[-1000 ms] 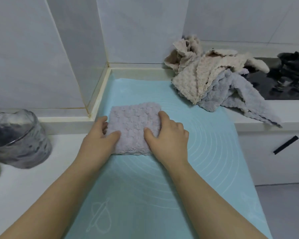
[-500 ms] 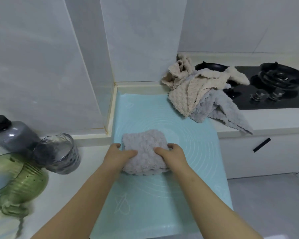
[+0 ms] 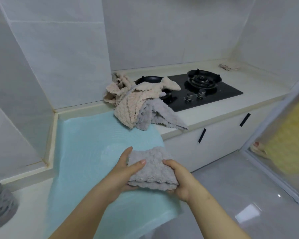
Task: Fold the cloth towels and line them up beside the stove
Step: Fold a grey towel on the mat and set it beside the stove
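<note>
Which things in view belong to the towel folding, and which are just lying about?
Job: folded grey towel, gripped by left hand and right hand; heap of unfolded towels, partly on the stove; blue mat.
Lying about: grey container at the left edge; small crumpled thing on the far counter.

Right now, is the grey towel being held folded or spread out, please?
Folded: the grey towel is a compact pad, layers stacked along its near edge.

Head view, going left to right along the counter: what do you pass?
Grey container → teal mat → heap of unfolded towels → stove → small cloth in the far corner.
</note>
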